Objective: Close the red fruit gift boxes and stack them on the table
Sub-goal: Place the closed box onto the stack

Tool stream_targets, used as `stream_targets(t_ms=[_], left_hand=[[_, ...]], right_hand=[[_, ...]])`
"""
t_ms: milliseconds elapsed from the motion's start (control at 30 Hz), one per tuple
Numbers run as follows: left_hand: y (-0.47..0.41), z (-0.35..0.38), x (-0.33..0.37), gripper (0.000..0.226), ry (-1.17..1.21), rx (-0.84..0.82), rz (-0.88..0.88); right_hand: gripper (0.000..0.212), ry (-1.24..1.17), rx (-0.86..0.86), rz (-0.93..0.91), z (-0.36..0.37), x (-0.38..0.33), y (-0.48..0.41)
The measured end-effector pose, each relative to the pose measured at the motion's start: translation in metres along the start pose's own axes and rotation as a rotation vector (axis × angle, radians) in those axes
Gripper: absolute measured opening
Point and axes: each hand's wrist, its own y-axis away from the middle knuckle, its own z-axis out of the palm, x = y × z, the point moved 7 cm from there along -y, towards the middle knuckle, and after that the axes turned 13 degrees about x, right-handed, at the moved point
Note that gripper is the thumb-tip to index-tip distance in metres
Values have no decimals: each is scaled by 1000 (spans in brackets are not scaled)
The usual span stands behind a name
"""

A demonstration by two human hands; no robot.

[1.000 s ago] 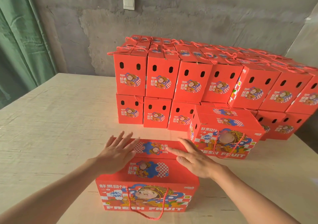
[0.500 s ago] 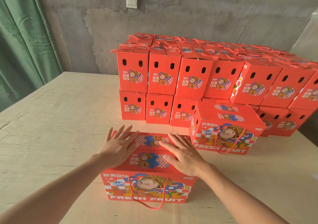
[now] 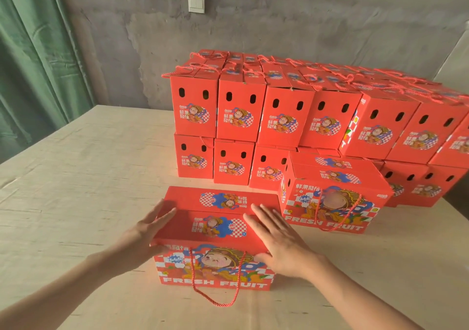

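Grey concrete wall (image 3: 279,20) at the back, with a white light switch (image 3: 196,2) on it; green curtain (image 3: 33,63) hangs on the left. Pale wooden table (image 3: 88,177) fills the lower view.

Stack (image 3: 291,111): red fruit gift boxes, two tiers high, set at the far right of the table near the wall. End faces with two oval holes point toward the camera. Red rope handles lie across the upper tier.

Second box (image 3: 335,177): closed, long "FRESH FRUIT" face forward, standing on the table touching the front of the stack, just right of and behind the near box.

Near box (image 3: 218,228): on the table at front centre, directly before the person. Both top flaps are folded down and meet along a seam across the lid; whether they are fully locked I cannot tell from this angle. Its rope handle (image 3: 220,304) hangs down the front face and loops onto the table.

Left hand (image 3: 147,233): fingers (image 3: 165,214) straight, laid against the box's left end at the top edge, thumb at the front corner. Not curled around anything.

Right hand (image 3: 279,241): flat, palm down on the right part of the lid, fingers straight and slightly spread, thumb by the front edge.
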Motion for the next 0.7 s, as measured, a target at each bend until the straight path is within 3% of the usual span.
stream_targets(t_ms=[133, 200, 300, 700], left_hand=[[-36, 8, 18, 77, -275, 173, -33], [-51, 18, 33, 84, -399, 244, -70], [-60, 42, 53, 93, -335, 306, -150], [-130, 63, 62, 82, -264, 118, -176]], right_hand=[[97, -1, 32, 93, -2, 30, -28], [94, 50, 79, 184, -8, 43, -46], [93, 51, 163, 246, -5, 48, -60], [96, 32, 274, 316, 13, 91, -84]])
